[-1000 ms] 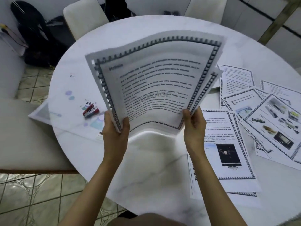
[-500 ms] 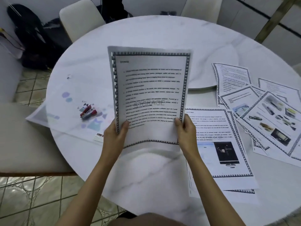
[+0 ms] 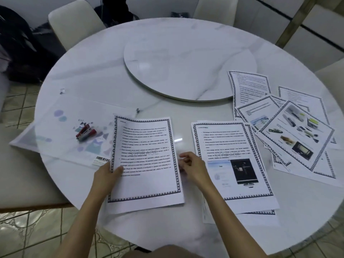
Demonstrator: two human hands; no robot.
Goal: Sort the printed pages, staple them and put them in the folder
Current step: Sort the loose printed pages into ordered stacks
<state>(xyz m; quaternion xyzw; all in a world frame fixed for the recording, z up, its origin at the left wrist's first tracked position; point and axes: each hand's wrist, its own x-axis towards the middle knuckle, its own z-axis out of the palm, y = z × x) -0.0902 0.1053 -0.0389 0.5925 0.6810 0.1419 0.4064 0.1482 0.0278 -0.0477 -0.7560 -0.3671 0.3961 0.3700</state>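
The left grip pinches the left edge of the stack of pages, thumb on top. The right grip, blurred, is at the stack's right edge; whether it holds the stack is unclear. The stack lies flat on the worktop, just right of the folder bearing the stapler.

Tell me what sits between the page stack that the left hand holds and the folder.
Nothing lies between them: the page stack lies right beside the folder on its left. The stapler rests on top of the folder, though, and would likely need lifting off first. The left hand holds the stack's left edge.
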